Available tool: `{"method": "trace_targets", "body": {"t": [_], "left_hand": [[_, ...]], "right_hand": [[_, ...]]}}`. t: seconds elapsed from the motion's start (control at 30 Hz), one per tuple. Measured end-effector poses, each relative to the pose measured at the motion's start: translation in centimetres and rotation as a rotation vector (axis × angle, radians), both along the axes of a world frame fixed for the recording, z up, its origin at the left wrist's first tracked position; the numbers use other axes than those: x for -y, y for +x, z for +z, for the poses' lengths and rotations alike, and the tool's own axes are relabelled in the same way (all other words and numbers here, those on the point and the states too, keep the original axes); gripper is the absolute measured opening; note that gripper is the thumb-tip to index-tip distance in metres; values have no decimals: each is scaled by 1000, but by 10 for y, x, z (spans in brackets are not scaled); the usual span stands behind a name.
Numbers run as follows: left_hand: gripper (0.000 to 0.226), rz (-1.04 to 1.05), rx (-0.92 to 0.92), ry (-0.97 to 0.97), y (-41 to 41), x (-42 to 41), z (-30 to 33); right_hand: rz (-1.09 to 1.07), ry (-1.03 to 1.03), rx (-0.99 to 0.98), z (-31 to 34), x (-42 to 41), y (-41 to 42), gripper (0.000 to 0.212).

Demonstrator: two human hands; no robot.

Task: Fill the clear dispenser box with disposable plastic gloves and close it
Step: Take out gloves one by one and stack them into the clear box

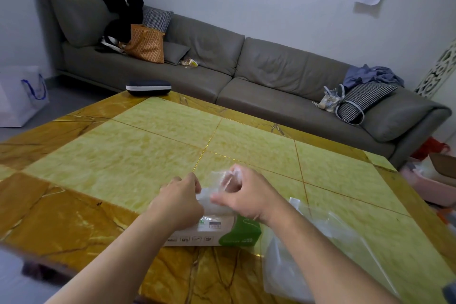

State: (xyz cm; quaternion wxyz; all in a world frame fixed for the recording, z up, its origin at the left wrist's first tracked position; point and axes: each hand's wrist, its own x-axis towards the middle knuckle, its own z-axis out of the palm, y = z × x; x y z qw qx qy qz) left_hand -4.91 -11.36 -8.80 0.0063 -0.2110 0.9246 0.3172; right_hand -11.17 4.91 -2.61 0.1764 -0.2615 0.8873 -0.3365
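A cardboard glove box (209, 232) with a green end lies on the table (123, 155) near its front edge, partly under my hands. My left hand (181, 201) is closed on clear plastic gloves (219, 187) above the box. My right hand (243, 195) pinches the same bunch of thin gloves, lifting it a little. A clear plastic piece (296, 254), maybe the dispenser box or a bag, lies to the right under my right forearm; its shape is hard to tell.
The yellow and amber stone table stretches far ahead and to both sides. A dark case (148, 87) sits at its far edge. A grey sofa (234, 69) with bags and cushions stands behind. A white bag (22, 96) stands on the floor at left.
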Motion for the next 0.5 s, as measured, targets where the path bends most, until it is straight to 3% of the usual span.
{"method": "trace_targets", "body": {"t": [0.1, 0.17, 0.33, 0.43, 0.5], "left_hand": [[37, -9, 7, 3, 1, 0, 0], [36, -39, 22, 16, 1, 0, -1], [40, -155, 97, 44, 4, 4, 3], [44, -133, 95, 57, 3, 3, 2], [44, -86, 67, 72, 2, 0, 2]], "right_hand": [[35, 214, -199, -10, 2, -2, 8], [33, 227, -295, -18, 4, -3, 20], [53, 365, -383, -27, 15, 1, 16], [33, 304, -345, -28, 16, -1, 16], [-46, 159, -263, -29, 15, -3, 17]]}}
